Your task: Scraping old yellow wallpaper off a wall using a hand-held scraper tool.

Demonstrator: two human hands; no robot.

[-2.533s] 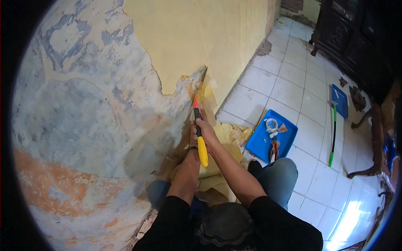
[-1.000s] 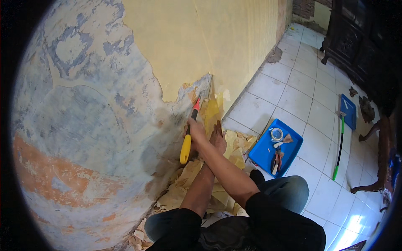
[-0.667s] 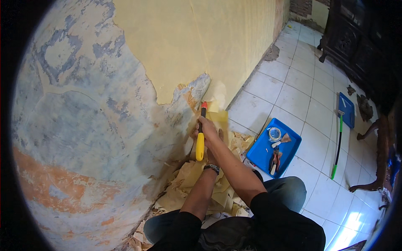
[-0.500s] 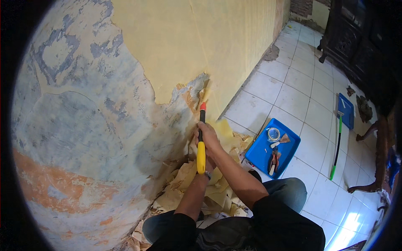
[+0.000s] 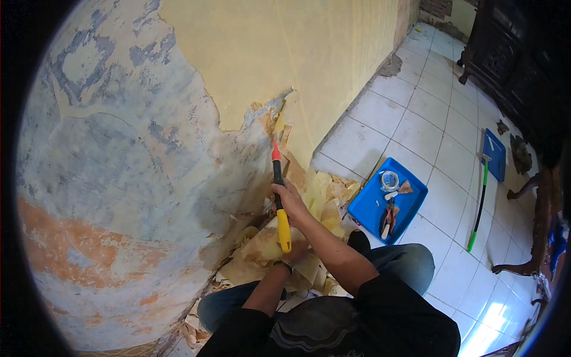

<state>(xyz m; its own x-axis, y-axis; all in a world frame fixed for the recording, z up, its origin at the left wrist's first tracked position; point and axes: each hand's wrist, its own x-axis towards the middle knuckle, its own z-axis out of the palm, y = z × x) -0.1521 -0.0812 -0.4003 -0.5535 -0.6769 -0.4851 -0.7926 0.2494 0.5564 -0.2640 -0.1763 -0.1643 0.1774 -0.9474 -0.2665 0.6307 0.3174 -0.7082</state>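
Note:
My right hand (image 5: pixel 290 201) is wrapped around the black grip of a long-handled scraper (image 5: pixel 284 229) with a yellow end and a red collar. Its tip meets the torn lower edge of the yellow wall covering (image 5: pixel 250 53), where a loose flap (image 5: pixel 294 165) hangs beside the tool. My left hand (image 5: pixel 299 250) is lower, behind the scraper's yellow end and next to crumpled peeled sheets (image 5: pixel 262 259). The left fingers are hidden, so whether they hold anything cannot be told. Bare, patchy grey plaster (image 5: pixel 119 178) spreads to the left.
On the white tiles (image 5: pixel 443 196) to my right lies a blue tray (image 5: pixel 355 211) holding a tape roll (image 5: pixel 388 180), a small scraper (image 5: pixel 404 188) and pliers-like tools (image 5: pixel 388 218). Farther right are a green-and-black-handled dustpan (image 5: pixel 495 156) and dark carved furniture (image 5: pixel 505 71).
The scraper has shifted down and slightly left, and more torn flap shows beside its tip. My left hand has dropped from the handle area toward the peeled sheets.

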